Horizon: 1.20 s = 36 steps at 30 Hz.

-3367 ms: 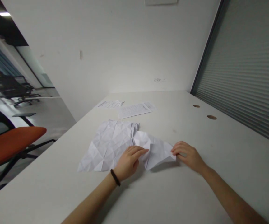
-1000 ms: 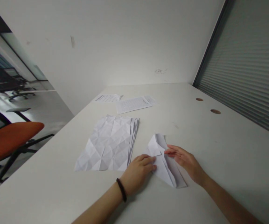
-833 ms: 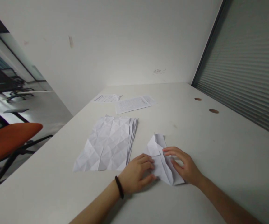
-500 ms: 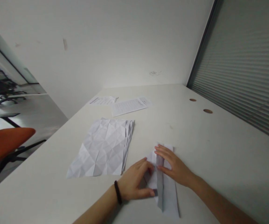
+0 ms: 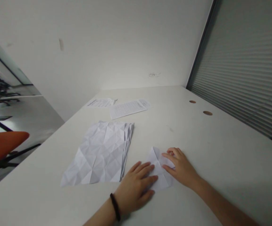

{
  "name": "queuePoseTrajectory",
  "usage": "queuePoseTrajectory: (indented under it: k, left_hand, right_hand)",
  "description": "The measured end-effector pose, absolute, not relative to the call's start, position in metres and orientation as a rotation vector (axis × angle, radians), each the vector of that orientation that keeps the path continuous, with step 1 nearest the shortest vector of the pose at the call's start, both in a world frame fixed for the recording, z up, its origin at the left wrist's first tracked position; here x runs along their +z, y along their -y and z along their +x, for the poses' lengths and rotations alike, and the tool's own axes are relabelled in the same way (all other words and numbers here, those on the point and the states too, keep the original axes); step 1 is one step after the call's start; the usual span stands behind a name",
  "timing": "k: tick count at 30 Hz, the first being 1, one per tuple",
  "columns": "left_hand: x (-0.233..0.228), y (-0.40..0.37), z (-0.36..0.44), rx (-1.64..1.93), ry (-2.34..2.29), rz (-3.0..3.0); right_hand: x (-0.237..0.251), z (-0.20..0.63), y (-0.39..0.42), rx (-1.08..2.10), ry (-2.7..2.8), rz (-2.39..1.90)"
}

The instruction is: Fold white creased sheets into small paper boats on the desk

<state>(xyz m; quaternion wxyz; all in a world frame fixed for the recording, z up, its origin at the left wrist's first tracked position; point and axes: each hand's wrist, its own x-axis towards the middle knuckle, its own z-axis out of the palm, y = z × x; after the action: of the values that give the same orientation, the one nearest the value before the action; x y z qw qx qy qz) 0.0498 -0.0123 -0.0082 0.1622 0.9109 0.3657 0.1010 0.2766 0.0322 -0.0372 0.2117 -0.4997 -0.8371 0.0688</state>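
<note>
- White table (image 5: 197,138) stands against a plain white wall, with grey blinds (image 5: 244,69) at the right.
- Left hand (image 5: 136,188) lies flat, fingers spread and open, pressing the near left part of a small folded paper (image 5: 159,166).
- Right hand (image 5: 181,166) rests on its right side, fingers open and flat.
- Stack of creased sheets (image 5: 100,153) lies just left of it.
- Two printed pages (image 5: 126,108) lie farther back.

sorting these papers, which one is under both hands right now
The small folded paper nearest the camera: left hand and right hand press it flat. The creased stack and printed sheets lie untouched.
</note>
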Motion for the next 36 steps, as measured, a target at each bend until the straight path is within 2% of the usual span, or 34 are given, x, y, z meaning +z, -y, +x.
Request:
queuePoseTrajectory:
  k: [7, 14, 16, 21, 25, 28, 33, 36]
  left_hand:
    - [-0.021, -0.002, 0.039, 0.568, -1.282, 2.470]
    - [-0.027, -0.002, 0.039, 0.579, -1.347, 2.510]
    - [-0.030, -0.001, 0.039, 0.595, -1.370, 2.502]
    - [-0.034, -0.002, 0.040, 0.645, -1.405, 2.357]
    - [-0.029, -0.004, 0.040, 0.809, -1.318, 2.060]
    - [-0.025, -0.003, 0.044, 0.928, -1.235, 1.759]
    - [-0.029, -0.002, 0.054, 1.013, -1.105, 1.320]
    - [-0.030, -0.003, 0.055, 1.195, -1.229, 1.345]
  right_hand:
    - [-0.037, 0.292, -0.035, 0.334, 2.466, -1.262]
    - [-0.037, 0.294, -0.039, 0.555, 2.239, -1.233]
    - [-0.036, 0.295, -0.038, 0.729, 2.107, -1.269]
    - [-0.026, 0.293, -0.032, 1.433, 1.572, -1.197]
    - [-0.011, 0.279, -0.024, 1.687, 1.258, -1.047]
    - [-0.005, 0.271, -0.021, 1.730, 1.240, -0.952]
    - [-0.017, 0.264, -0.017, 1.585, 1.362, -0.987]
    - [-0.021, 0.254, -0.011, 1.670, 1.385, -0.730]
